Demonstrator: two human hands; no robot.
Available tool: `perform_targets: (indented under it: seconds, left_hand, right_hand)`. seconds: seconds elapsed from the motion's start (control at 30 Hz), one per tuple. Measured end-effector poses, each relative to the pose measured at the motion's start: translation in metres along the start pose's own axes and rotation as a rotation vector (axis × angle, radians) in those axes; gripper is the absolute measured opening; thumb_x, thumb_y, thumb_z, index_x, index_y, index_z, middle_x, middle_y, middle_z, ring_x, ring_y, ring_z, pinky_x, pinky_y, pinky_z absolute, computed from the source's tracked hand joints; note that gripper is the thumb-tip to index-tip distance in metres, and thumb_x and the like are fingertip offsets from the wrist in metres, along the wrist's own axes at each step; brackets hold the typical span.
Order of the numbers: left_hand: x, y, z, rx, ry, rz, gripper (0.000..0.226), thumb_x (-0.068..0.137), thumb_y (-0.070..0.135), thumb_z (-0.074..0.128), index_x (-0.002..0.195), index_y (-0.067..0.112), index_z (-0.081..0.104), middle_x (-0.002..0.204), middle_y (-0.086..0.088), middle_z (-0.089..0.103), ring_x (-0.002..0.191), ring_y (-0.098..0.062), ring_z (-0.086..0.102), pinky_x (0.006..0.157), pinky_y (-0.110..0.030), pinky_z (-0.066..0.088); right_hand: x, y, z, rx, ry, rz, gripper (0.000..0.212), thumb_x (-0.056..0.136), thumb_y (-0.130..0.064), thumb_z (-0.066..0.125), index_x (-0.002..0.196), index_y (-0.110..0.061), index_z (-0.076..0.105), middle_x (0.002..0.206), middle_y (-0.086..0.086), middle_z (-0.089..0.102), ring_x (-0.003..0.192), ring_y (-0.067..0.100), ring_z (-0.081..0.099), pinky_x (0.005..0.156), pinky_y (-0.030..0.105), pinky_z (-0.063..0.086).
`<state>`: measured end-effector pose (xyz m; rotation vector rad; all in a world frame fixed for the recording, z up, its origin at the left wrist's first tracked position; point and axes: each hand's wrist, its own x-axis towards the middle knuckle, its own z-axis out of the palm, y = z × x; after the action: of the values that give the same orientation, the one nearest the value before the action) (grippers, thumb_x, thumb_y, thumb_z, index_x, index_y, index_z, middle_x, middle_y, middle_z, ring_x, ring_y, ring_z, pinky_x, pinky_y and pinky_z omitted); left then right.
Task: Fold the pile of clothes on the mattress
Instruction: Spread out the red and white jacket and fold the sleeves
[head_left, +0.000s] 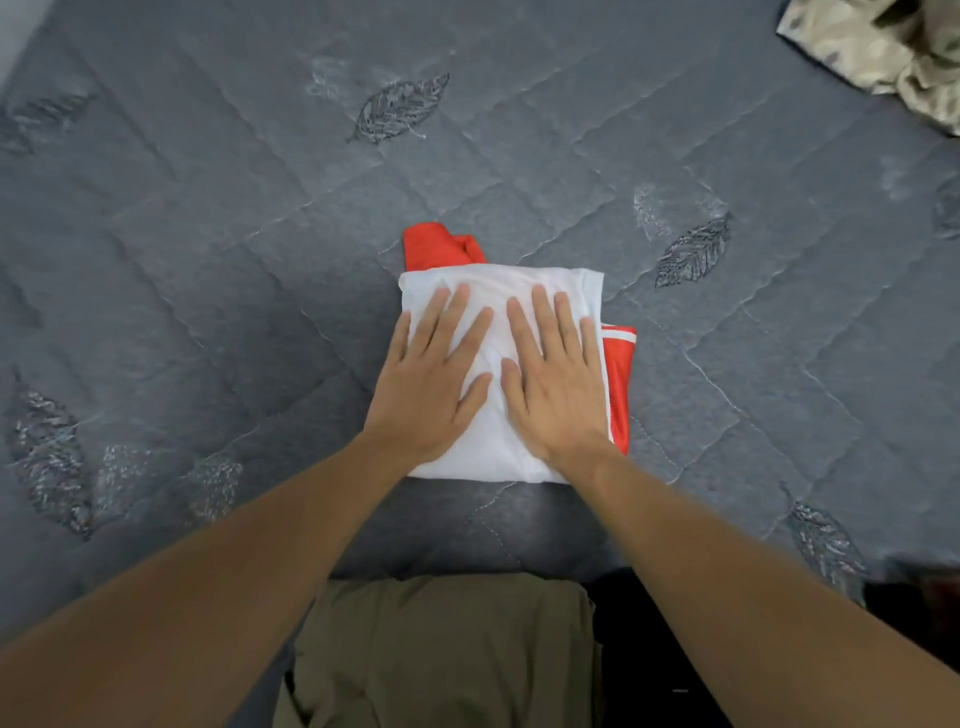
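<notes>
A folded white garment (498, 452) is located near the middle of the grey quilted mattress (208, 234), directly in front of the person. It is laid as a compact rectangle on top of a red garment (434, 244). The red fabric is exposed beyond the far left corner of the white one and again along its right edge, where a white stripe is visible on the red cloth.

The white garment is pressed flat by both hands, placed side by side with palms down. The left hand (431, 384) is positioned on the left half, its fingers straight, slightly spread and pointed away from the person. The right hand (556, 384) is positioned on the right half in the same manner, fingers extended and lying flat. Nothing is gripped by either hand. The two thumbs are brought close together near the centre of the garment.

A leaf pattern is stitched into the mattress cover. A crumpled beige patterned fabric (883, 47) is seen at the far right corner, well apart from the folded items. Olive trousers (447, 654) are visible at the lower edge.
</notes>
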<state>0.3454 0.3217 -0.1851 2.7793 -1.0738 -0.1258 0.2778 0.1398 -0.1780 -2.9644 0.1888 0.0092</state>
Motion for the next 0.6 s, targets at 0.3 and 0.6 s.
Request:
perform_targets:
  seconds: [0.3,0.6]
  left_hand:
    - [-0.004,-0.002,-0.007,-0.164,-0.029,-0.338,0.097,0.095,0.079,0.022,0.165,0.018,-0.007,0.173,-0.014,-0.009,0.16,-0.034,-0.003,0.128,-0.053,0.01]
    - [-0.014,0.004,-0.046,-0.972,0.07,-0.77,0.075,0.081,0.058,0.08,0.137,0.015,0.056,0.131,0.004,0.064,0.123,-0.019,0.06,0.098,-0.032,0.049]
  right_hand:
    - [-0.022,0.012,-0.016,0.059,-0.084,0.459,0.087,0.095,-0.078,0.027,0.166,-0.031,0.007,0.174,0.012,0.006,0.16,0.036,0.005,0.127,0.057,0.013]
    - [-0.023,-0.003,-0.052,0.672,-0.079,1.065,0.091,0.071,-0.065,0.083,0.135,-0.014,0.042,0.132,0.012,0.059,0.123,0.038,0.059,0.102,0.047,0.048]
